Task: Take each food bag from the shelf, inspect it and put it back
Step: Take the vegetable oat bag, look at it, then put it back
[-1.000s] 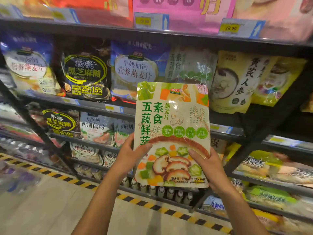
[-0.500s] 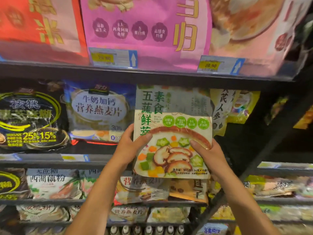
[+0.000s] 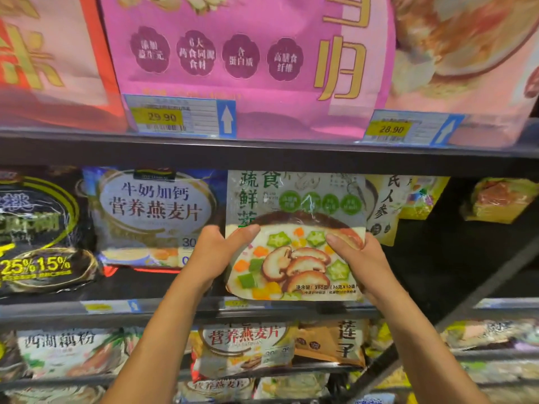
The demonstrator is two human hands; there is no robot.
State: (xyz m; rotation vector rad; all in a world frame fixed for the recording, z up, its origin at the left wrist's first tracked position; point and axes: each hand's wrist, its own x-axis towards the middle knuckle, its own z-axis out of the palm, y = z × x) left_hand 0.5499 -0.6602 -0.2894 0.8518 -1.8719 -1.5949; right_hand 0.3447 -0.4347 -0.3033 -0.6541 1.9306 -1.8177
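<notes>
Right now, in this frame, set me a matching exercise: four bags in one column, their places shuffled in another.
1 mushroom bag
2 pink bag
3 black bag
4 blue bag

A top shelf
B far left, middle shelf
C held between left hand and right hand
D directly left of the held bag

Pairs: 1-C, 2-A, 3-B, 4-D.

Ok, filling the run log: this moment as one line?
left hand grips mushroom-vegetable food bag | right hand grips same bag | bag upright at shelf

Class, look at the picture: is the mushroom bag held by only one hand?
No, the left hand and right hand both hold the mushroom bag, one at each side.
</notes>
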